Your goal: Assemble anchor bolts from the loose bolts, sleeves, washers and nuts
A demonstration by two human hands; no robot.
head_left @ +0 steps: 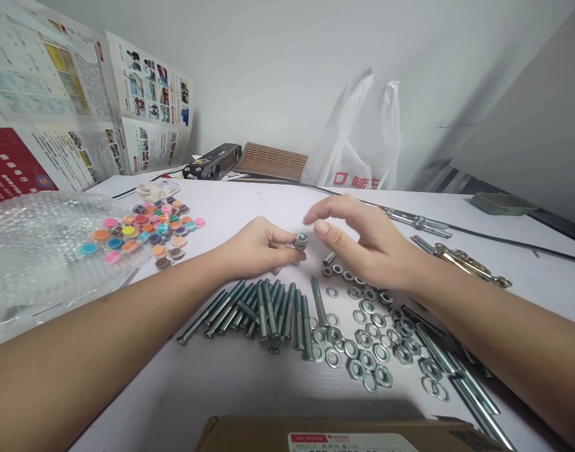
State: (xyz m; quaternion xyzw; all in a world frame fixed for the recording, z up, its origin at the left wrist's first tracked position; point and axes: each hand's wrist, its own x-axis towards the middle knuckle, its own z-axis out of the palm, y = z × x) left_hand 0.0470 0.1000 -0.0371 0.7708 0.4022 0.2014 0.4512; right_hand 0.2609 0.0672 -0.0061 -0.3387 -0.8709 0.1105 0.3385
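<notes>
My left hand (263,248) pinches a metal bolt (301,241) between thumb and fingers. What looks like a nut sits around its near end; most of the shank is hidden by the fingers. Just to the right hovers my right hand (363,238), thumb and index finger apart, holding nothing and not touching the bolt. Below my left hand lies a heap of long bolts (268,307). Loose hex nuts (383,375) and flat washers (333,358) are scattered below my right hand. One bolt (318,301) lies separately among the washers.
Metal tubes (480,408) lie under my right forearm, with brass-coloured hardware (471,263) beyond. On the left are bubble wrap (42,251) and colourful small pots (141,229). A cardboard box (250,436) stands in front. A plastic bag (358,144) and bamboo mat (271,161) are at the back.
</notes>
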